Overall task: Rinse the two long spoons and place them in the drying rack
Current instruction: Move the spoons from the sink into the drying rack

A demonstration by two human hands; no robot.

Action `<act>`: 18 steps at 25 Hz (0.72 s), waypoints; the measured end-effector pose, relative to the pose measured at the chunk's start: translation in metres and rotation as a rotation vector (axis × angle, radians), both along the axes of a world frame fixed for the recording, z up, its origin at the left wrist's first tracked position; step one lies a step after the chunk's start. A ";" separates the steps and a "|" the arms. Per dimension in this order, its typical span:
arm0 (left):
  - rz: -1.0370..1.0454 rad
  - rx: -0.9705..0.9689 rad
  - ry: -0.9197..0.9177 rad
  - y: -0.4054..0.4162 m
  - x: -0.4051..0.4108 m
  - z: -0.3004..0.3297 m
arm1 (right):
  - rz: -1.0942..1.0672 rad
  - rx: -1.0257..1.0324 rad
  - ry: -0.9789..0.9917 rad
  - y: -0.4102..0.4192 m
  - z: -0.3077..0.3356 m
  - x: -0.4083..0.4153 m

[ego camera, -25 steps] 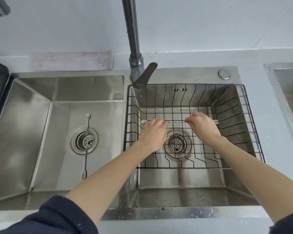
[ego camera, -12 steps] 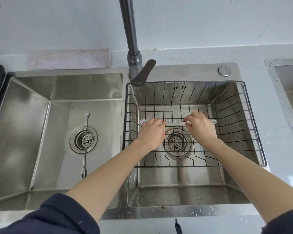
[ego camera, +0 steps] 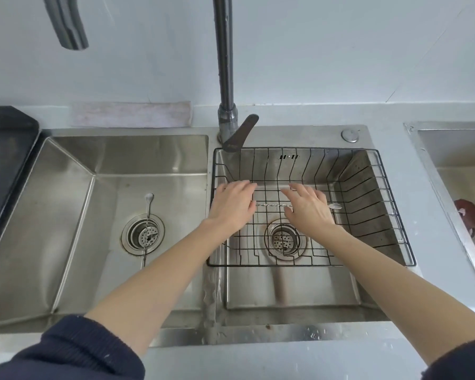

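Observation:
One long thin spoon (ego camera: 273,205) with a twisted handle and a forked end lies crosswise on the floor of the black wire drying rack (ego camera: 379,204) in the right basin. My left hand (ego camera: 232,205) and my right hand (ego camera: 307,207) hover just over it, fingers spread flat, holding nothing; they cover the spoon's two ends apart from the fork tip at the right. The second long spoon (ego camera: 148,215) lies lengthwise in the left basin (ego camera: 74,215), across the drain strainer, bowl end pointing away from me.
The tall faucet (ego camera: 225,78) stands between the basins with its lever (ego camera: 240,133) toward the rack; its spout (ego camera: 67,23) hangs at the top left. A dark tray (ego camera: 3,160) sits at the far left. Another sink (ego camera: 455,165) is at the right edge.
Both hands have let go of the spoon in the rack and opened flat above it. My head has tilted up, so the spout has come into view.

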State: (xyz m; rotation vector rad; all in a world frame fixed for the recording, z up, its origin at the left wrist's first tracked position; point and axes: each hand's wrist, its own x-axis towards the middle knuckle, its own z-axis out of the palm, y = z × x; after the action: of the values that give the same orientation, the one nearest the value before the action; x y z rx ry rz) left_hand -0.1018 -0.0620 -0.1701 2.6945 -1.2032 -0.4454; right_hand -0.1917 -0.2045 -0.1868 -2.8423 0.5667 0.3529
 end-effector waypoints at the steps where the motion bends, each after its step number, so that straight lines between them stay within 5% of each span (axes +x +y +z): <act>1: 0.020 -0.003 -0.012 0.006 0.002 0.005 | 0.016 -0.003 0.003 0.006 0.005 0.002; 18: 0.187 0.131 -0.060 0.164 0.037 0.025 | 0.167 0.075 -0.136 0.152 0.045 0.044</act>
State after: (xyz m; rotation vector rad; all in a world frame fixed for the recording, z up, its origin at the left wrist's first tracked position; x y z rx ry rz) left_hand -0.0650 0.1018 -0.1448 2.9170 -0.9550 -0.4329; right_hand -0.1472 -0.0524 -0.1417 -2.8203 0.2846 0.2013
